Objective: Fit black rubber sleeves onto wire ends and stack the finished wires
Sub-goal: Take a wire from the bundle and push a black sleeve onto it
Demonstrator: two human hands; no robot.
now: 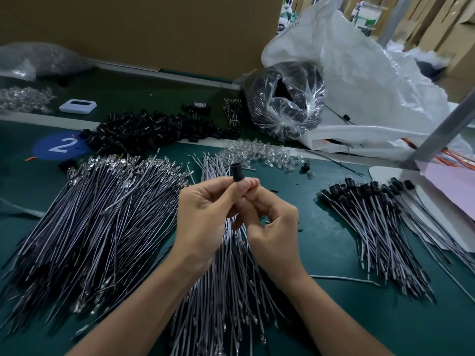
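Observation:
My left hand [205, 217] pinches a black rubber sleeve [237, 172] between thumb and fingertips, held upright above the green table. My right hand [270, 219] meets it from the right, fingers curled and pinching the grey wire [228, 227] just under the sleeve. The wire hangs down between my hands. A large heap of bare grey wires [97, 217] lies at the left, and more wires [226, 291] lie under my hands. A stack of finished wires with black sleeves [372, 211] lies at the right. Loose black sleeves [154, 129] are piled at the back.
Clear small bulbs [259, 154] are heaped behind my hands. A clear bag of black parts [285, 98] and a big white plastic sack [359, 80] stand at the back right. A grey metal post [442, 129] slants at the right. A white device [78, 106] lies at the back left.

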